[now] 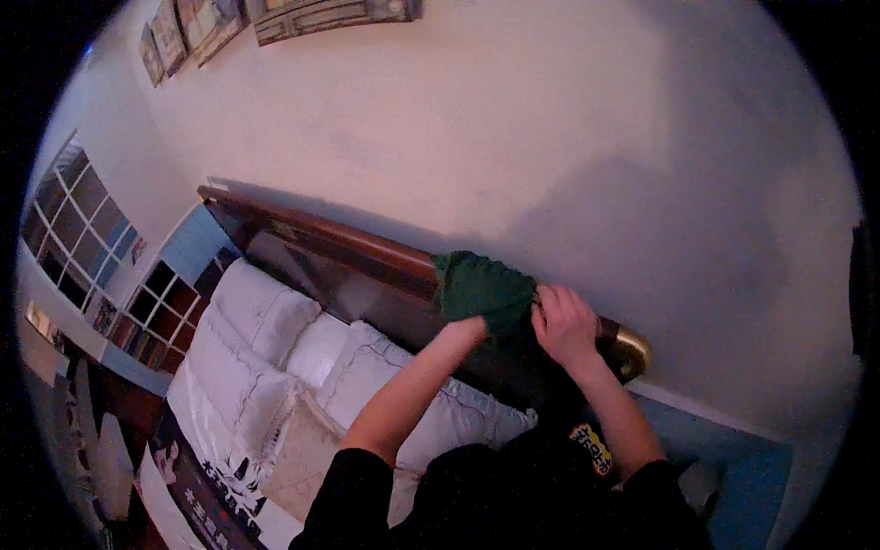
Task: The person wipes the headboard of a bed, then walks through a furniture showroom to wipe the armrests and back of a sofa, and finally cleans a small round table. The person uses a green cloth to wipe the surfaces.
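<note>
A dark green cloth [481, 286] lies draped over the brown wooden top rail of the headboard [367, 247]. My left hand [477, 327] reaches in under the cloth; only its wrist end shows and its fingers are covered. At the cloth's right edge, my right hand [566, 323] is closed with bent fingers on the fabric, just above the rail. Right of that hand, the rail ends in a shiny gold-coloured cap [632, 353].
White pillows [257, 316] lean along the headboard on the bed, left of my arms. A pale wall [513, 137] rises behind it, with framed pictures [335, 18] at the top. To the left are a white-gridded window [82, 229] and a bookshelf [156, 321].
</note>
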The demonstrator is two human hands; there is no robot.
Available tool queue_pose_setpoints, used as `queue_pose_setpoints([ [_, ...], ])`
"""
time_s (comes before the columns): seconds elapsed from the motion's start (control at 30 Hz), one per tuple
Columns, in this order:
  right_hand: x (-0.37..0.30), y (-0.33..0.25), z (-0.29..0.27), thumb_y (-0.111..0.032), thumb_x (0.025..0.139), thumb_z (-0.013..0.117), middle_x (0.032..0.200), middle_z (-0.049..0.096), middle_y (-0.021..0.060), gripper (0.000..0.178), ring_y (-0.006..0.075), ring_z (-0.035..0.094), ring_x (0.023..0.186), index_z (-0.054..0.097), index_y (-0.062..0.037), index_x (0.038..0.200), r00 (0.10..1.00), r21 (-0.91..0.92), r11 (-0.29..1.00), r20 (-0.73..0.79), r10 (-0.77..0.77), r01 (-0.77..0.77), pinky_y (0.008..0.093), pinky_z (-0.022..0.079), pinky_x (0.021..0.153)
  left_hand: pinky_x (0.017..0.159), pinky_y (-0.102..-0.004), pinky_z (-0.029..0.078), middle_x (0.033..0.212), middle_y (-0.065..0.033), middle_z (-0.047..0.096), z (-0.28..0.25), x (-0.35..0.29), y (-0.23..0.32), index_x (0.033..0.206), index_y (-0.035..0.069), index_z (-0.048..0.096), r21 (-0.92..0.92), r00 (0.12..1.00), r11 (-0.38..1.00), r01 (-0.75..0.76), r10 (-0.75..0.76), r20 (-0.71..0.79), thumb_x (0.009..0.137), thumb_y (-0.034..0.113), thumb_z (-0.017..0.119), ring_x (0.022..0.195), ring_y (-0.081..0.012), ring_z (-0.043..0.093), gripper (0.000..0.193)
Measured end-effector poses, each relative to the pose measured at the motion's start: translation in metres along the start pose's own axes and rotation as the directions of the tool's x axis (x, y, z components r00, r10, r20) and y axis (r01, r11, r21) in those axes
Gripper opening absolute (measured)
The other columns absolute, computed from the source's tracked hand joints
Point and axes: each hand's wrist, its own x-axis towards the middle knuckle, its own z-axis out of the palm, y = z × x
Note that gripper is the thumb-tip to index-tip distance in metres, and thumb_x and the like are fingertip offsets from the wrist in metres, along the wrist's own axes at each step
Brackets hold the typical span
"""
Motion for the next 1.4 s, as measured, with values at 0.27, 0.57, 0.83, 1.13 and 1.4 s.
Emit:
queue_pose_setpoints([
  [0.27, -0.043, 0.049, -0.045, -0.021, 0.087, 0.060, 0.089, 0.063, 0.0099, 0.015, 0.0311, 0.063, 0.081, 0.061, -0.0083, 0.094, 0.978, -0.064, 0.976, -0.006, 0.209, -0.209, 0.0433, 0.051, 0.068, 0.068, -0.0433, 0.046, 0.079, -0.0063, 0.066, -0.005, 0.014, 0.013, 0.077, 0.019, 0.065, 0.094, 0.963, 0.994, -0.057, 0.030, 0.269, 0.077, 0.034, 0.055, 0.076, -0.0267, 0.063, 0.019],
  [0.57, -0.046, 0.052, -0.037, -0.022, 0.087, 0.059, 0.075, 0.062, 0.0110, 0.016, 0.0305, 0.062, 0.068, 0.060, -0.0094, 0.078, 0.957, -0.160, 0.951, -0.164, 0.238, -0.264, 0.0445, 0.051, 0.058, 0.087, -0.0433, 0.043, 0.095, -0.0112, 0.067, 0.176, -0.001, 0.037, 0.090, 0.014, 0.067, -0.364, 0.989, 0.930, 0.045, 0.011, 0.149, 0.080, 0.037, 0.055, 0.095, -0.0301, 0.061, 0.027],
  [0.83, -0.056, 0.067, -0.040, -0.024, 0.090, 0.056, 0.078, 0.063, 0.0119, 0.017, 0.0325, 0.063, 0.070, 0.059, -0.0090, 0.082, 0.962, -0.163, 0.955, -0.151, 0.226, -0.249, 0.0455, 0.052, 0.060, 0.055, -0.0422, 0.045, 0.068, -0.0064, 0.065, 0.043, 0.034, 0.108, 0.067, 0.020, 0.064, -0.168, 0.986, 0.971, -0.167, 0.165, -0.029, 0.076, 0.037, 0.055, 0.060, -0.0256, 0.063, 0.021],
  [1.13, -0.043, 0.068, -0.054, -0.029, 0.092, 0.052, 0.081, 0.066, 0.0162, 0.026, 0.0385, 0.064, 0.074, 0.061, -0.0058, 0.085, 0.927, -0.016, 0.929, 0.064, 0.369, -0.369, 0.0515, 0.050, 0.064, 0.075, -0.0412, 0.049, 0.093, -0.0075, 0.069, 0.149, 0.033, 0.068, 0.089, 0.017, 0.066, -0.577, 0.925, 0.786, -0.224, 0.357, 0.127, 0.082, 0.040, 0.055, 0.085, -0.0290, 0.065, 0.027],
  [1.4, -0.054, 0.074, -0.057, -0.026, 0.089, 0.056, 0.074, 0.064, 0.0159, 0.023, 0.0378, 0.063, 0.069, 0.060, -0.0062, 0.078, 0.935, -0.006, 0.937, -0.056, 0.349, -0.350, 0.0498, 0.048, 0.059, 0.087, -0.0350, 0.046, 0.110, -0.0085, 0.064, 0.155, 0.046, 0.081, 0.100, 0.013, 0.062, -0.659, 0.742, 0.693, -0.291, 0.598, 0.302, 0.089, 0.032, 0.049, 0.100, -0.0244, 0.059, 0.025],
])
